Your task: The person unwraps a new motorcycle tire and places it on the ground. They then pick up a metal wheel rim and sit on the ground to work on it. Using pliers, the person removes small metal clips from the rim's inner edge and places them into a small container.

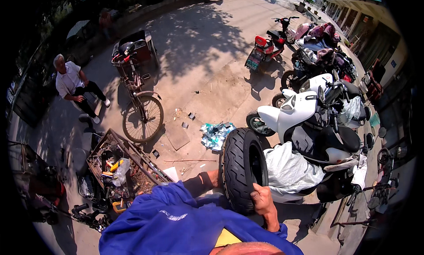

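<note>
Black tyre [242, 166], upright, steadied from both sides: right hand [263, 201] fingers clamped on rim; left hand [215, 177] behind tread, fingers hidden, grip undeterminable. White scooter [304, 118] just beside.

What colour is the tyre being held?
Black, with a grooved tread; the tyre shows best in the head view.

White scooter [304, 118] crowds the tyre's [240, 166] right — bare pavement [207, 83] ahead.

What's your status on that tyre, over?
Both hands on the black tyre, held upright: right hand grips the near rim, left hand mostly hidden behind the tread. White scooter close beside. Tool tray at left.
</note>
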